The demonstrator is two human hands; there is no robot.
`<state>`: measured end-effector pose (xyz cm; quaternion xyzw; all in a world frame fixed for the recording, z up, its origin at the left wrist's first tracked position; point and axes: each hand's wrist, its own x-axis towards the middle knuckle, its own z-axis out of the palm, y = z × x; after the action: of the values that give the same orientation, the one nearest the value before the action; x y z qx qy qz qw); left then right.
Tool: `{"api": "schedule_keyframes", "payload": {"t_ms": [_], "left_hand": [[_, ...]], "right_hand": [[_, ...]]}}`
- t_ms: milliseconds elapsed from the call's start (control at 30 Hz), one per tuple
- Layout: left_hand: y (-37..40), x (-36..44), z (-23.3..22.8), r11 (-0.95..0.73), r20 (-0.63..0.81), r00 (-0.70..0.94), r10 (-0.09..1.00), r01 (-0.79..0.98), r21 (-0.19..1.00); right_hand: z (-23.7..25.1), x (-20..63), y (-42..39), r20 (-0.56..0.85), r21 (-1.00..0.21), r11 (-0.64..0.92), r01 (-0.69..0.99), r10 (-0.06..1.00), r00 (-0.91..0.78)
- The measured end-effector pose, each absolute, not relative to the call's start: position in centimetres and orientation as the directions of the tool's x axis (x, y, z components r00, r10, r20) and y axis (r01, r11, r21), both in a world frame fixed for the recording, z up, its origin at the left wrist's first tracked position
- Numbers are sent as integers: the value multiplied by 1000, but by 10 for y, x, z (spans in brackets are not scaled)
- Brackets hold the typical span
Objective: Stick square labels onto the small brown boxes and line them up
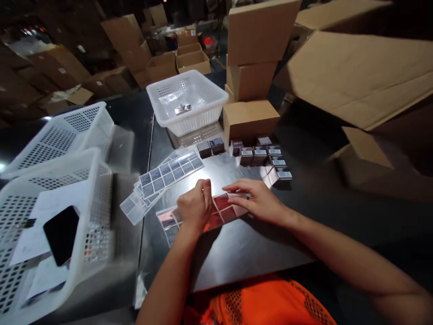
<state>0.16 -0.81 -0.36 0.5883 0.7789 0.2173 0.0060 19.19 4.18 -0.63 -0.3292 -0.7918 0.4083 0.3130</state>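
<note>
Head view: steel bench (257, 248), dim carton-stacked room beyond. Reddish sheet (229, 214) lies toward near edge; left hand (195, 205) curled closed over it, any hold hidden; right hand (259, 198) loosely open, holding nothing visible. White basket (194, 123) and dark boxes (260, 157) stand farther back.

I have a sheet (219, 216) gridded in pale lines, its cells red, pinkish and grey. Behind it to the left, the other sheets (171, 173) show white-lined dark grey grids; behind it to the right, boxes (260, 157) are dark purplish-brown with white striped labels. Nearer me than the sheet, my clothing (267, 300) is bright orange, partly mesh.
</note>
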Motion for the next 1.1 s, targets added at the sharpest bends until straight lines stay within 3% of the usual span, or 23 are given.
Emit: {"api": "schedule_keyframes", "payload": {"t_ms": [133, 333, 467, 533, 600, 733, 867, 1100], "left_hand": [[-8, 7, -9, 175, 182, -252, 950, 917, 358], [-9, 9, -13, 250, 177, -335, 925, 890, 382], [-4, 6, -11, 361, 120, -427, 896, 860, 361], [-2, 3, -11, 391, 98, -449, 888, 850, 354], [0, 0, -12, 395, 95, -456, 885, 842, 369], [-1, 3, -13, 337, 111, -424, 899, 831, 443], [-5, 9, -15, 262, 147, -369, 918, 842, 472], [-7, 9, -18, 239, 219, -379, 899, 845, 478]], "right_hand": [[-6, 198, 38, 114, -855, 401, 329, 764, -635], [-9, 195, 30, 521, -477, 808, 347, 578, -628], [-5, 198, 31, 661, -344, 921, 183, 375, -649], [-1, 201, 33, 701, -346, 934, 84, 317, -639], [1, 203, 37, 692, -423, 901, 96, 389, -608], [-8, 202, 43, 547, -511, 801, 311, 582, -601], [-25, 196, 43, 477, -519, 779, 351, 605, -638], [-35, 189, 35, 416, -640, 680, 359, 699, -581]]}}
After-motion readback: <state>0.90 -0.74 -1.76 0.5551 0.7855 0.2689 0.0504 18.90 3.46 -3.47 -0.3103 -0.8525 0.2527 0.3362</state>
